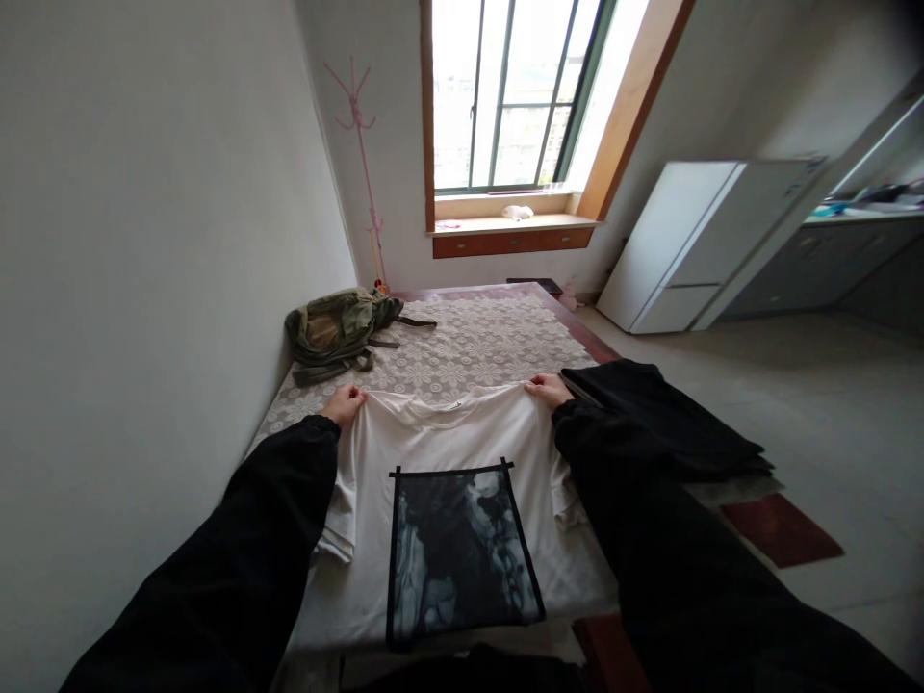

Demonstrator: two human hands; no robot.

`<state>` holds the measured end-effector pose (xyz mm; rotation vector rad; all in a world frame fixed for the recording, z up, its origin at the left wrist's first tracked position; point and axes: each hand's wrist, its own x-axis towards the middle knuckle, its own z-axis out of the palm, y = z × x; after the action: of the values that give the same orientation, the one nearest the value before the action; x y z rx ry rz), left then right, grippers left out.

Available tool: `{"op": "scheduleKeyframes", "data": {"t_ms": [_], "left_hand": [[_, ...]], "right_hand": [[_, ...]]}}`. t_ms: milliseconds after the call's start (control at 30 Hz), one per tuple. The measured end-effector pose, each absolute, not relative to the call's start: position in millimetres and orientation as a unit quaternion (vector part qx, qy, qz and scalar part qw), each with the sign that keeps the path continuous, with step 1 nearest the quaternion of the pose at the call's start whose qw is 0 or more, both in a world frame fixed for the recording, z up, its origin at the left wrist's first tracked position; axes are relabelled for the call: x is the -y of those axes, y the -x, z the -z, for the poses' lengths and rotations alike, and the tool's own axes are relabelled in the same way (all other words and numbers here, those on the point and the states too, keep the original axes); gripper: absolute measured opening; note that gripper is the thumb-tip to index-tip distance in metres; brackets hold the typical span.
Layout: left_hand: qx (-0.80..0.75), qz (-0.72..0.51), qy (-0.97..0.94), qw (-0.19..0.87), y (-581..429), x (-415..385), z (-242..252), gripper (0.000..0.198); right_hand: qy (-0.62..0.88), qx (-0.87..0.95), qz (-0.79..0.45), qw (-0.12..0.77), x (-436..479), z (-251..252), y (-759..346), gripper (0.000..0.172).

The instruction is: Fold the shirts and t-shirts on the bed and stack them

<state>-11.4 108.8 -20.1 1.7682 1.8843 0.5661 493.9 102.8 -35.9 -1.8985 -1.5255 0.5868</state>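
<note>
A white T-shirt [462, 438] with a dark printed panel on its front is stretched out, face up, over the near part of the table. My left hand [345, 404] pinches its left shoulder. The right shoulder is gripped by my right hand [550, 389], fingers closed on the cloth. Between the hands the collar sags a little, and both short sleeves hang down at the sides. Just beyond my right hand lies a pile of dark folded clothes [664, 414], partly covered by my sleeve.
On the patterned tablecloth [476, 337], a green backpack [339, 332] rests against the left wall. Behind the table stand a pink coat rack [365, 164] and a window with a sill [520, 223]. A white refrigerator [693, 241] is at the right, near a counter [852, 231].
</note>
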Motion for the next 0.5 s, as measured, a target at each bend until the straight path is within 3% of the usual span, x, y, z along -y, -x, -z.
{"op": "scheduleKeyframes", "data": {"t_ms": [167, 300, 400, 500], "left_hand": [[-0.705, -0.254, -0.606, 0.266, 28, -115, 18, 0.039], [-0.696, -0.291, -0.609, 0.244, 35, -108, 19, 0.029], [-0.684, -0.298, -0.629, 0.219, 34, -101, 20, 0.018], [-0.668, -0.288, -0.652, 0.215, 27, -99, 20, 0.019]], "right_hand": [[0.72, 0.621, -0.169, 0.259, -104, 29, -488, 0.006], [0.704, 0.648, -0.138, 0.255, -109, 22, -484, 0.028], [0.714, 0.651, -0.121, 0.225, -109, 25, -482, 0.025], [0.715, 0.663, -0.112, 0.191, -104, 30, -480, 0.023]]}}
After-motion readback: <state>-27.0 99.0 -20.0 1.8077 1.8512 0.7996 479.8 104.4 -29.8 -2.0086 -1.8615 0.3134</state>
